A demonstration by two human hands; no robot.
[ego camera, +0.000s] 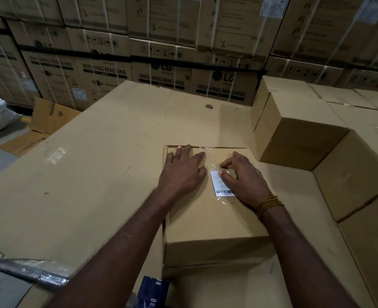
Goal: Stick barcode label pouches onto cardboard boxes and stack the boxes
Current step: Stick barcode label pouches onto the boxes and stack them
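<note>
Both hands — left hand point(182, 168), right hand point(242, 177) — press flat, fingers apart, on glossy label pouch point(222, 183) atop matte cardboard box point(214, 221).

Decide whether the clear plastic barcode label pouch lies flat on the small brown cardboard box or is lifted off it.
Mostly flat: the clear plastic barcode label pouch lies on the small brown cardboard box top under the right hand.
</note>
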